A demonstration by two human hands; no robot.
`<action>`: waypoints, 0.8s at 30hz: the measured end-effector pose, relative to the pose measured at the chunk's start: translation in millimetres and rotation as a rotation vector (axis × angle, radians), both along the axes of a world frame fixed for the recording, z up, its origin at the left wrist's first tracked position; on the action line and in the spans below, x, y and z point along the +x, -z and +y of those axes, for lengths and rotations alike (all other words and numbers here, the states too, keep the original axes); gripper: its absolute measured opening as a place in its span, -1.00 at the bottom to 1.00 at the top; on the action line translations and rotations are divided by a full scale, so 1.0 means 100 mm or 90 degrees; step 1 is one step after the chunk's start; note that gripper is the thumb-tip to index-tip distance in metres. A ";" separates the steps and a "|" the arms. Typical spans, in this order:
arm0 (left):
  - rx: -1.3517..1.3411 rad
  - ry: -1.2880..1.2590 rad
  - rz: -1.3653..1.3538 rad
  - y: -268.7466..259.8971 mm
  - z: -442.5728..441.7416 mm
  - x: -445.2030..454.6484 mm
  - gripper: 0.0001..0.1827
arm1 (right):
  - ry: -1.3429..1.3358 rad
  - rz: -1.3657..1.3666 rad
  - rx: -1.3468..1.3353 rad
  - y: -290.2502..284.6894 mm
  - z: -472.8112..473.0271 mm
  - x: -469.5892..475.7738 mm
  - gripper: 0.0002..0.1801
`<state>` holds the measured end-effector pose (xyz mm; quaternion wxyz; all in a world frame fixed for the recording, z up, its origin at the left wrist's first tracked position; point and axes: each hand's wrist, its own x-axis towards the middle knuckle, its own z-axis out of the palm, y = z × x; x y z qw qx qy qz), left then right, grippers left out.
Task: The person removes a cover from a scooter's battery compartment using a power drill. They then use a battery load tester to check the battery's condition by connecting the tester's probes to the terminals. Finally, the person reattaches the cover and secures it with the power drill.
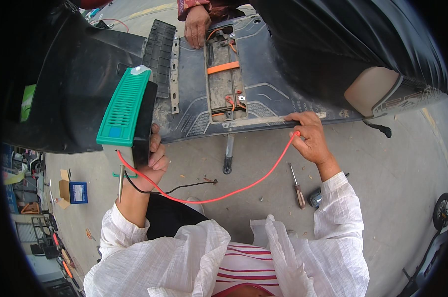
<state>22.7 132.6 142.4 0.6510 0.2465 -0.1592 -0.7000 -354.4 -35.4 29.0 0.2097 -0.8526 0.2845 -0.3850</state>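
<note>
My left hand (157, 152) grips a battery tester (123, 107) with a green vented face, a black side and a metal probe at its lower end. A red lead (224, 196) sags from the tester to my right hand (309, 137), whose fingers hold its far end beside the scooter footboard's edge. The black lead (179, 188) from the same tester hangs toward the floor. Between the hands and farther off, an open battery compartment (224, 85) in the footboard (261, 78) shows dusty batteries, orange wires and an orange strap (222, 68).
Another person's hand (197, 28) rests by the compartment's far left corner. A compartment cover (160, 52) lies left of it. On the floor are a screwdriver (297, 189), a partly hidden power tool (315, 197) and an open blue box (77, 192). A kickstand (228, 156) projects below the footboard.
</note>
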 end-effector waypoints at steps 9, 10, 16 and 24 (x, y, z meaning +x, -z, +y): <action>0.053 -0.019 -0.053 -0.01 -0.03 -0.10 -0.57 | 0.002 0.008 0.004 -0.01 0.01 -0.02 -0.80; 0.056 -0.020 -0.061 -0.02 -0.03 -0.11 -0.57 | 0.000 0.006 0.004 0.00 0.01 -0.02 -0.80; 0.067 -0.018 -0.075 -0.03 -0.04 -0.15 -0.56 | 0.004 0.004 0.001 0.01 0.01 -0.02 -0.79; 0.065 -0.016 -0.071 -0.04 -0.05 -0.18 -0.55 | 0.011 0.016 -0.004 0.00 0.01 -0.02 -0.78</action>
